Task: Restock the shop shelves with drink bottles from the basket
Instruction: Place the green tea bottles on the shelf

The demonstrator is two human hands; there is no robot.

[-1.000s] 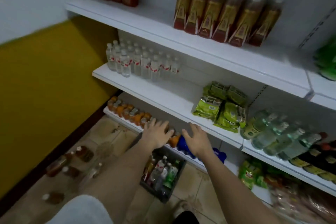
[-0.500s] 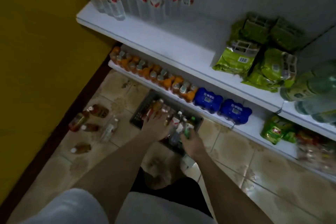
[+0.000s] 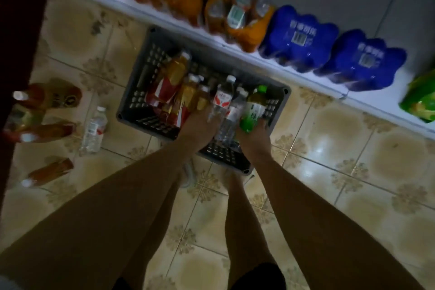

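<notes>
Tiled floor (image 3: 353, 153) is seen from above, a grey basket (image 3: 138, 92) set on it against the lowest shelf (image 3: 303, 73). Bottles are packed inside the basket; the count cannot be told. Right hand (image 3: 253, 135) is curled round a green bottle (image 3: 253, 113) at the basket's right end. Left hand (image 3: 200, 125) is laid among the basket's bottles, its finger state unclear. Two blue multipacks (image 3: 299, 37) are shelved beyond the basket. One clear bottle (image 3: 94, 129) is lying left of the basket.
</notes>
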